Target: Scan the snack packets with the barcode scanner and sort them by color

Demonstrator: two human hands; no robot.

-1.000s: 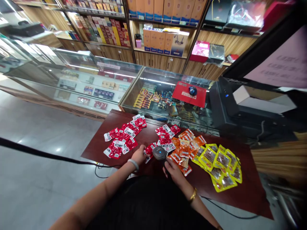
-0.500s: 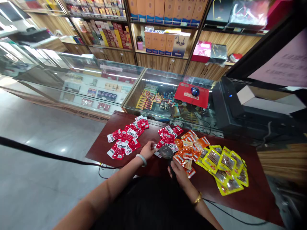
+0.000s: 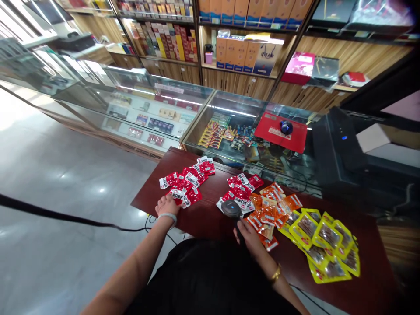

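My right hand (image 3: 250,236) is wrapped round the handle of a black handheld barcode scanner (image 3: 231,208); a small blue light shows on its head. The scanner head is above the near edge of a middle pile of red-and-white snack packets (image 3: 240,189). My left hand (image 3: 168,205) lies over the near edge of the left pile of red-and-white snack packets (image 3: 193,177), its fingers spread and partly covering the packets beneath. Just right of the scanner are orange snack packets (image 3: 271,212), and beyond them a heap of yellow-edged snack packets (image 3: 328,236).
The packets lie on a dark red-brown table (image 3: 210,218). Behind it stands a glass display counter (image 3: 197,109) with a red mat (image 3: 269,131) and a mouse (image 3: 286,127) on top. A dark machine (image 3: 334,153) is at the right. A black cable (image 3: 82,221) crosses at the left.
My left hand has moved left from the middle red pile to the left red pile. My right hand still holds the scanner near the middle pile. The view has shifted slightly.
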